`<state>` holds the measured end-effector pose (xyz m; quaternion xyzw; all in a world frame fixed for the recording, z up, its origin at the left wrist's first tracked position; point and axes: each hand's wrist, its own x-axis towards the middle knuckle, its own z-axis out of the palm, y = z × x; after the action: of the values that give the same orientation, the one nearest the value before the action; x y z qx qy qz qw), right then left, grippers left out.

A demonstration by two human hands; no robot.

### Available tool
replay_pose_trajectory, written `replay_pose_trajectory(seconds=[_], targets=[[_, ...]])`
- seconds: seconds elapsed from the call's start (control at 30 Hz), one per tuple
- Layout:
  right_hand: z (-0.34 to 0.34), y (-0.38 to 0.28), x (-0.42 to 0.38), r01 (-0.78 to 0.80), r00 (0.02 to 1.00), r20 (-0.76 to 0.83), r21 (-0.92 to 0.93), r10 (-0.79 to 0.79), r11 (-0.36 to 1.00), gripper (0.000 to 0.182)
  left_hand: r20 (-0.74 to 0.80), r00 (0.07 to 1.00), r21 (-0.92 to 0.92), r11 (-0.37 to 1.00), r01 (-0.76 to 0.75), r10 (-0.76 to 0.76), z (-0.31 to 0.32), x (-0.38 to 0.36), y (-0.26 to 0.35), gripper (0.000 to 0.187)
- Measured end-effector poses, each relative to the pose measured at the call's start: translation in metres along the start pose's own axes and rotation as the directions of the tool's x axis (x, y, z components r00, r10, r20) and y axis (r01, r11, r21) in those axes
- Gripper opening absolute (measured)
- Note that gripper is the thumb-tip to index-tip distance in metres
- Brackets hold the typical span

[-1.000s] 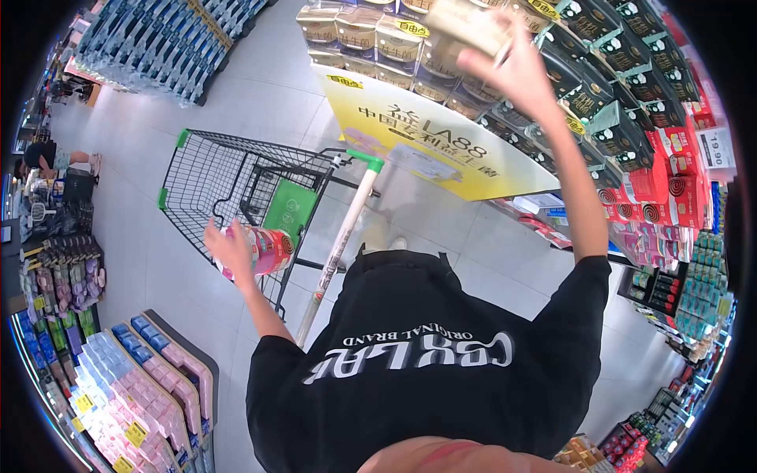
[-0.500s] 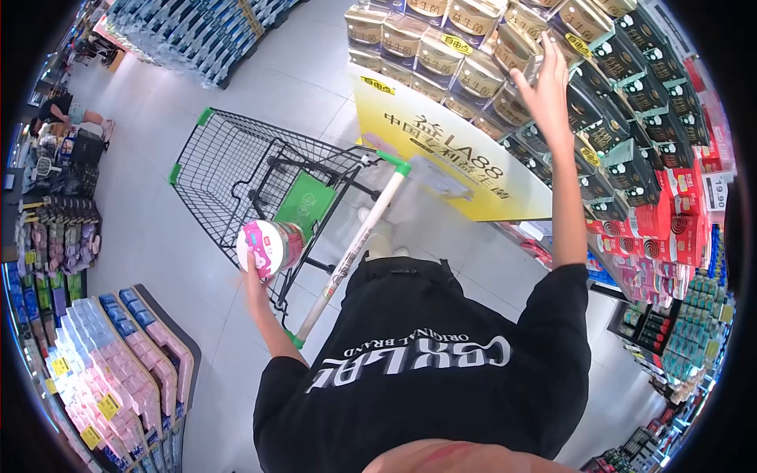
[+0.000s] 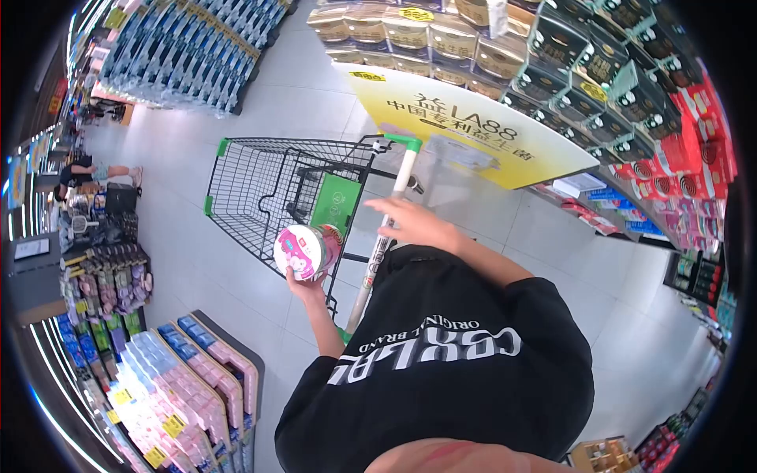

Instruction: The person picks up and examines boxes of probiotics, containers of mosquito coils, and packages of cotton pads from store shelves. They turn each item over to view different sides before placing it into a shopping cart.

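Note:
My left hand (image 3: pixel 306 290) grips a round tub (image 3: pixel 300 254) with a white and pink lid, held over the near left side of the shopping cart (image 3: pixel 276 193). My right hand (image 3: pixel 404 221) is above the cart's handle bar (image 3: pixel 404 175), fingers stretched and apart, with nothing in it. Whether it touches the bar is not clear. A green panel (image 3: pixel 335 201) sits inside the wire cart, just beyond the tub.
A yellow and white sign board (image 3: pixel 473 130) fronts stacked gold packs (image 3: pixel 453 43) and black packs (image 3: pixel 560 35). Pink packs (image 3: pixel 169 378) stand on a display at lower left. Blue packs (image 3: pixel 169 55) are stacked at upper left. A person (image 3: pixel 83 170) is at far left.
My right hand has come back from the packs on the shelf to the cart handle. My left hand still holds the tub. The view has turned, shifting the cart to the right.

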<state>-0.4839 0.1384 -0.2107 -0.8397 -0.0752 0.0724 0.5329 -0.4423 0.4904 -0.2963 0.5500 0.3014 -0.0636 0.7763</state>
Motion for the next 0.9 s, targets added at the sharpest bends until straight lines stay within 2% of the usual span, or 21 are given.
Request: replay_pose_trajectory(seconds=[0.07, 0.17, 0.2, 0.27, 0.33, 0.37, 0.4, 0.43, 0.5, 0.53, 0.57, 0.6, 0.63, 0.67, 0.7, 0.73, 0.77, 0.83, 0.87, 0.9], targets=[[0.006, -0.018, 0.007, 0.078, 0.997, 0.021, 0.035, -0.078, 0.996, 0.063, 0.026, 0.999, 0.059, 0.998, 0.021, -0.023, 0.006, -0.002, 0.007, 0.068], [0.023, -0.023, 0.037, 0.312, 0.949, -0.061, 0.023, -0.310, 0.950, 0.079, 0.323, 0.945, -0.069, 0.994, 0.081, -0.054, 0.025, -0.004, 0.015, 0.068], [0.027, -0.025, 0.044, 0.303, 0.949, -0.065, -0.071, -0.308, 0.950, 0.086, 0.316, 0.948, -0.063, 0.998, -0.009, 0.028, 0.049, -0.021, 0.025, 0.068], [0.030, -0.030, 0.057, 0.277, 0.950, -0.067, -0.265, -0.304, 0.924, 0.099, 0.404, 0.915, -0.071, 0.997, 0.016, 0.014, 0.075, -0.032, 0.045, 0.068], [0.030, -0.035, 0.070, 0.303, 0.938, -0.123, -0.165, -0.324, 0.939, 0.110, 0.493, 0.870, -0.111, 0.992, 0.056, 0.005, 0.088, -0.026, 0.041, 0.067], [0.031, -0.037, 0.074, 0.315, 0.934, -0.142, -0.107, -0.329, 0.943, 0.116, 0.535, 0.842, -0.103, 0.984, 0.147, -0.070, 0.107, -0.044, 0.047, 0.068], [0.017, -0.041, 0.077, 0.335, 0.922, -0.153, -0.151, -0.357, 0.930, 0.121, 0.612, 0.785, -0.076, 0.981, 0.180, -0.097, 0.115, -0.053, 0.048, 0.068], [0.000, -0.044, 0.079, 0.303, 0.944, -0.146, 0.020, -0.297, 0.953, 0.122, 0.685, 0.718, -0.047, 0.977, 0.207, -0.119, 0.122, -0.061, 0.048, 0.070], [-0.025, -0.042, 0.066, 0.313, 0.941, -0.221, 0.291, -0.255, 0.904, 0.115, 0.542, 0.840, 0.082, 0.996, -0.038, -0.012, 0.138, -0.082, 0.043, 0.075], [-0.034, -0.030, 0.061, 0.288, 0.949, -0.247, 0.437, -0.194, 0.852, 0.104, 0.591, 0.806, 0.156, 0.976, -0.150, 0.029, 0.130, -0.077, 0.035, 0.076], [-0.039, -0.017, 0.051, 0.256, 0.957, -0.262, 0.573, -0.121, 0.778, 0.093, 0.560, 0.819, 0.204, 0.937, -0.283, 0.125, 0.144, -0.090, 0.035, 0.075], [-0.037, 0.005, 0.039, 0.170, 0.983, -0.183, 0.833, -0.029, 0.526, 0.087, 0.651, 0.725, 0.174, 0.884, -0.433, 0.227, 0.148, -0.097, 0.034, 0.072], [-0.030, 0.033, 0.027, 0.074, 0.996, -0.082, 0.977, 0.033, 0.199, 0.081, 0.733, 0.603, 0.125, 0.810, -0.573, 0.314, 0.154, -0.103, 0.034, 0.069], [-0.027, 0.047, 0.019, -0.016, 0.998, 0.025, 0.987, 0.056, -0.158, 0.077, 0.781, 0.528, 0.100, 0.767, -0.634, 0.335, 0.166, -0.117, 0.040, 0.068], [-0.026, 0.048, 0.015, 0.139, 0.990, -0.140, 0.986, -0.008, -0.089, 0.076, 0.824, 0.447, 0.071, 0.721, -0.689, 0.347, 0.177, -0.130, 0.043, 0.066], [-0.021, 0.057, 0.012, 0.176, 0.977, -0.202, 0.947, -0.073, -0.269, 0.073, 0.861, 0.354, 0.133, 0.510, -0.850, 0.364, 0.180, -0.134, 0.040, 0.067], [-0.016, 0.066, 0.008, 0.194, 0.952, -0.276, 0.875, -0.129, -0.443, 0.071, 0.877, 0.306, 0.113, 0.461, -0.880, 0.370, 0.187, -0.144, 0.040, 0.068], [-0.022, 0.046, -0.018, 0.381, 0.924, -0.371, 0.904, 0.091, -0.192, 0.069, 0.905, 0.208, 0.068, 0.355, -0.932, 0.372, 0.202, -0.167, 0.042, 0.069], [-0.025, 0.038, -0.026, 0.407, 0.911, -0.390, 0.901, 0.130, -0.149, 0.070, 0.912, 0.200, 0.065, 0.354, -0.933, 0.359, 0.205, -0.170, 0.038, 0.077], [-0.029, 0.031, -0.035, 0.429, 0.896, -0.410, 0.897, 0.169, -0.104, 0.070, 0.905, 0.264, 0.068, 0.497, -0.865, 0.335, 0.208, -0.172, 0.033, 0.079]])
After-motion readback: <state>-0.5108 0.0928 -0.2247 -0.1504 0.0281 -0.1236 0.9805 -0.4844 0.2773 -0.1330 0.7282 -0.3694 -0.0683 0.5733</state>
